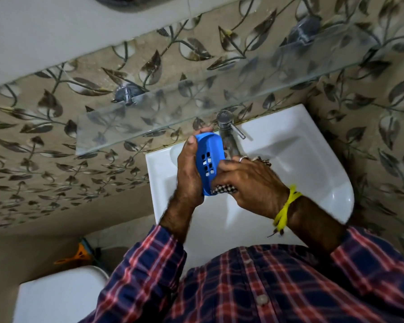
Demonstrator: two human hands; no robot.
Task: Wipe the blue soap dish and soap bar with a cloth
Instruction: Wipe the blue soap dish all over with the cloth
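Soap dish (209, 163) held upright over the sink (289, 173), under wiping.
Left hand (189, 176) grips its long edge; right hand (247, 183) pinches the checked cloth (223, 189) against it. Judged light, rigid, possibly slippery: hold by the rims.

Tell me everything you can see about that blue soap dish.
The blue soap dish is an oval tray, plastic by its look, with square drain holes in its base. It is held tilted on edge above the white sink, near the tap. The left hand grips its rim; the right hand presses a checked cloth against its lower end. No soap bar shows.
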